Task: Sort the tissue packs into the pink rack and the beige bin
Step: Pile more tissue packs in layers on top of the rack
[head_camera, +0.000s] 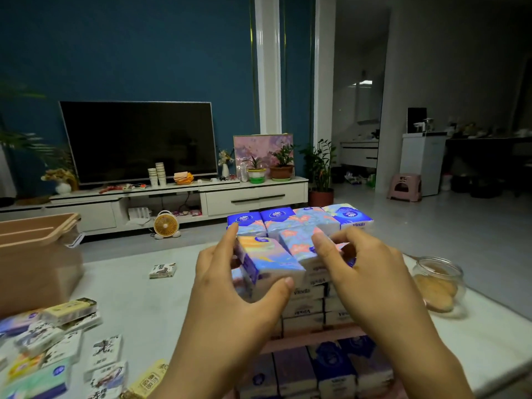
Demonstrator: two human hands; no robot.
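Dim room, bright light glaring on the central tissue packs [299,223]; edges bowed, corners soft and dark.

Deep teal wall [144,53] at the back, with a large dark television [138,139] in front of it on a low white cabinet [253,194]. On the cabinet top, stacked paper cups [157,172], a framed pink painting [259,148] and potted plants [281,165]. On the pale grey floor [431,226], a small round fan [166,224] just before the cabinet and a tall plant in a brown pot [321,174] by its right end. White pillars [269,67] right of the teal wall. Further right, dim and shadowed, a pink stool [404,187] beside a white cupboard [421,159].
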